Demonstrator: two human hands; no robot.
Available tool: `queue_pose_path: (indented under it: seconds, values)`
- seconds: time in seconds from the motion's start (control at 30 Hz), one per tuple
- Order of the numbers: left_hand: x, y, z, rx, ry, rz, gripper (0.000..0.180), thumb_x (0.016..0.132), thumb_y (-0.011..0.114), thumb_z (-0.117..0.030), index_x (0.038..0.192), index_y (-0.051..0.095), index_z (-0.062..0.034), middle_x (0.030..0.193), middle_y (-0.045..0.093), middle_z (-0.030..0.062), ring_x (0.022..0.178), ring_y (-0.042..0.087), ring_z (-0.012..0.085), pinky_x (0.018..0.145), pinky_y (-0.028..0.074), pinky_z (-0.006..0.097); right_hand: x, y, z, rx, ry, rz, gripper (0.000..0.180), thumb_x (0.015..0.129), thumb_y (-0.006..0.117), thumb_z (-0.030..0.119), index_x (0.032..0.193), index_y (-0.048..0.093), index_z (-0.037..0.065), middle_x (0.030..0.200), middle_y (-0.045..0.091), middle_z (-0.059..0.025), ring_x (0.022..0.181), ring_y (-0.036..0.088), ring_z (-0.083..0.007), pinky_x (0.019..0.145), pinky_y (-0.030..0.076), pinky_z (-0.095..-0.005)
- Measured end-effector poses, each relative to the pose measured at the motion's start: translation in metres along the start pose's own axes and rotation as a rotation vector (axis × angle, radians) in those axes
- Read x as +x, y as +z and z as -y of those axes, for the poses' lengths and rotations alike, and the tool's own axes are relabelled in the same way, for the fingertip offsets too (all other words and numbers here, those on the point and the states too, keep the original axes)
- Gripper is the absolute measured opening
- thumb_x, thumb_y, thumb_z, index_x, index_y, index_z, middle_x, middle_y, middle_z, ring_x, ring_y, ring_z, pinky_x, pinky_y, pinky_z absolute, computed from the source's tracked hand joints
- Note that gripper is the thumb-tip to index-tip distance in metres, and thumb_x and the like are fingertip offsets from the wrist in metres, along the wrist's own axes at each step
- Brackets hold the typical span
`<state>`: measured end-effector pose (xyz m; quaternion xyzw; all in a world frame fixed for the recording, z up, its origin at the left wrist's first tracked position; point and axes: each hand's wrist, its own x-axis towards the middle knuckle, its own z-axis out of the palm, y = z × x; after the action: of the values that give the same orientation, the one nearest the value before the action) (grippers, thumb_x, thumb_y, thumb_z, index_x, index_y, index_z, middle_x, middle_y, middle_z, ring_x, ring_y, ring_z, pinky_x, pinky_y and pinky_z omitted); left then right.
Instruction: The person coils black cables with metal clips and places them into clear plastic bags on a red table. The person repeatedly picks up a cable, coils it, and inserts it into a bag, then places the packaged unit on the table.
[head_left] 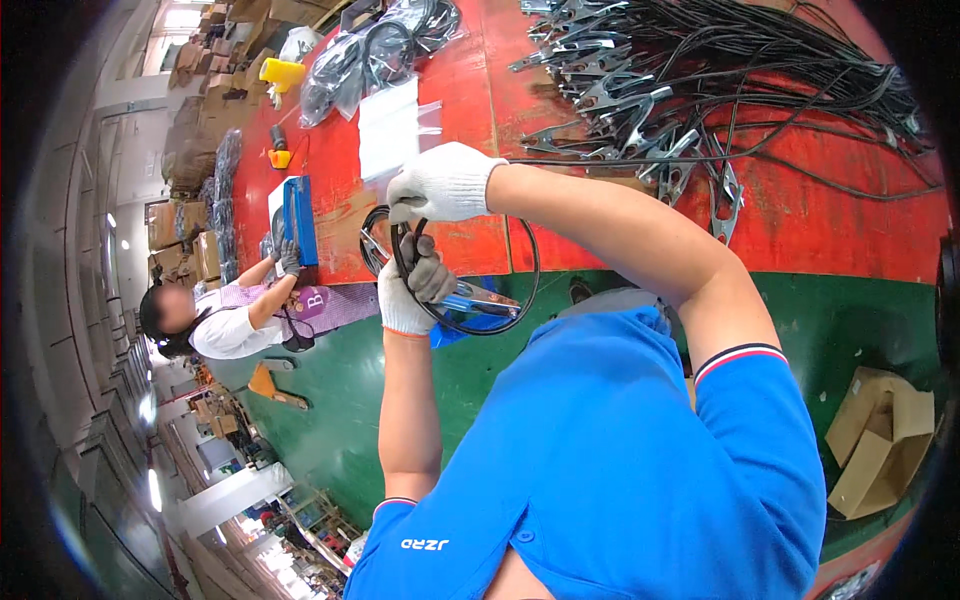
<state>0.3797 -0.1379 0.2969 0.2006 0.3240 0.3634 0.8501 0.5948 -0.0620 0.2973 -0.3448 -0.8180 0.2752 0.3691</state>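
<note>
Coiled black cable [537, 250] hangs in front of me at the table's near edge. My left hand [415, 285], in a white glove with greyed fingers, is closed around the bundled loops. A metal spring clamp [482, 300] with blue on it sticks out right of that hand, inside the loop. More metal [374, 243] shows among the loops on the left. Just above, my right hand [440, 185], also gloved, has its fingers curled down onto the top of the coil. A strand of the cable runs from there rightwards, behind my right forearm, to the pile.
A large heap of clamps [610, 90] with black cables covers the red table's [640, 225] far right. Bagged cables [385, 60] and white sheets [388, 130] lie farther left. A co-worker [245, 315] handles a blue box [300, 220] there. An opened carton [880, 440] sits on the green floor.
</note>
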Motion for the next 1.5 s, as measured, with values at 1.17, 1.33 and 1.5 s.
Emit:
queue_pose_path:
  seconds: [1.17, 1.33, 1.5]
  values:
    - [0.068, -0.043, -0.052, 0.460, 0.411, -0.550, 0.042, 0.105, 0.062, -0.047, 0.094, 0.062, -0.0064, 0.060, 0.035, -0.0064, 0.052, 0.033, 0.0087, 0.051, 0.030, 0.028, -0.152, -0.015, 0.040, -0.199, 0.350, 0.607, 0.026, 0.094, 0.064, 0.037, 0.094, 0.076, 0.013, 0.082, 0.075, -0.0153, 0.079, 0.074, -0.0368, 0.069, 0.057, -0.0537]
    - [0.093, 0.022, 0.007, 0.868, 0.219, -0.376, 0.038, 0.107, 0.060, -0.042, 0.102, 0.065, -0.0042, 0.069, 0.055, -0.0012, 0.060, 0.053, 0.0102, 0.062, 0.047, 0.030, -0.149, -0.038, 0.033, -0.149, 0.268, 0.406, 0.028, 0.093, 0.065, 0.034, 0.089, 0.070, 0.008, 0.075, 0.070, -0.0170, 0.074, 0.070, -0.0407, 0.068, 0.055, -0.0549]
    - [0.094, 0.042, 0.070, 0.923, 0.011, -0.189, 0.042, 0.108, 0.056, -0.045, 0.105, 0.068, -0.0042, 0.079, 0.068, 0.0042, 0.066, 0.063, 0.0126, 0.063, 0.051, 0.028, -0.135, -0.044, -0.010, -0.098, 0.091, 0.103, 0.019, 0.092, 0.068, 0.029, 0.097, 0.069, 0.011, 0.089, 0.072, -0.0140, 0.079, 0.071, -0.0381, 0.070, 0.057, -0.0503]
